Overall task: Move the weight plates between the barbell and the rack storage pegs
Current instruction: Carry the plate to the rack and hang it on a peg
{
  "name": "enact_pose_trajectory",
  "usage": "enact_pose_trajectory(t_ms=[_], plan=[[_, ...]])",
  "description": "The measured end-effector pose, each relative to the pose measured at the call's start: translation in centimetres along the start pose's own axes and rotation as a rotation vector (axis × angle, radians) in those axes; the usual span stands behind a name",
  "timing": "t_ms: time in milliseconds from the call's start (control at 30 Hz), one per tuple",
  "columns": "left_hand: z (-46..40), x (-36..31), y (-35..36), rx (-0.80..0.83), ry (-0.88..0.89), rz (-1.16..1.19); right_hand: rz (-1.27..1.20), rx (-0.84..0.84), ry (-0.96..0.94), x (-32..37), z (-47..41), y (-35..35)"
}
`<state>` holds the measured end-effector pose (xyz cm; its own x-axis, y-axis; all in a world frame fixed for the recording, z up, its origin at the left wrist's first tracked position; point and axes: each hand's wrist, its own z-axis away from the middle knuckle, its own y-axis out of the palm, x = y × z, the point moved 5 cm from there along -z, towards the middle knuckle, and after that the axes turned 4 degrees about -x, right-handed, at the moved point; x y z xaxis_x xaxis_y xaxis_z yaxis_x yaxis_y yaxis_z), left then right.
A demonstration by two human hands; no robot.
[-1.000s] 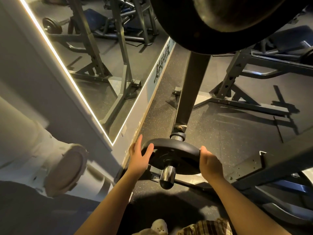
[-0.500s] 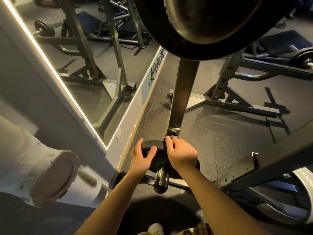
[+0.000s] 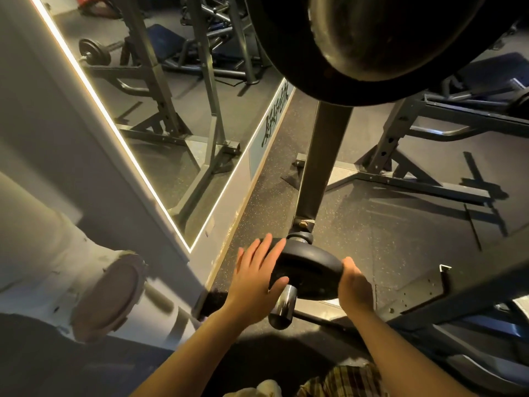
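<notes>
Since half a second ago, the right hand (image 3: pixel 356 285) has left the top of the small weight plate (image 3: pixel 307 272) and dropped back to its rim at 3 o'clock, where the fingers curl under the edge and grip it. Opposite, the left hand (image 3: pixel 256 275) lies at the plate's 9 o'clock side with fingers straight and spread flat against the rim, thumb reaching across the near face. Both forearms stretch forward from the bottom of the view. Black, round and matte, the plate sits low on the storage peg (image 3: pixel 283 309), whose chrome end pokes out toward 6 o'clock. Just beyond it stands the dark rack upright (image 3: pixel 322 164), and a large plate (image 3: pixel 369 38) looms at 12 o'clock.
</notes>
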<state>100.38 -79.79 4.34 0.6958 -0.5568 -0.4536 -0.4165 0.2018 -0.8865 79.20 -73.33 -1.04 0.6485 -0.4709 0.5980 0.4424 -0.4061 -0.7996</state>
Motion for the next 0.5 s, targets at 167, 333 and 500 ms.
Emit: enact_pose_trajectory(t_ms=[167,333,500], plan=[[-1.1,-3.1,0.3,-0.071,0.195,0.089,-0.108,-0.009,0.088,-1.4,0.4,-1.8],[-0.4,-3.6,-0.9,-0.3,-0.009,0.478,-0.273,-0.32,-0.147,7.1,0.9,-2.7],[0.2,1.9,0.5,-0.304,-0.725,0.848,-0.153,-0.297,-0.264,11.0,1.4,-1.3]])
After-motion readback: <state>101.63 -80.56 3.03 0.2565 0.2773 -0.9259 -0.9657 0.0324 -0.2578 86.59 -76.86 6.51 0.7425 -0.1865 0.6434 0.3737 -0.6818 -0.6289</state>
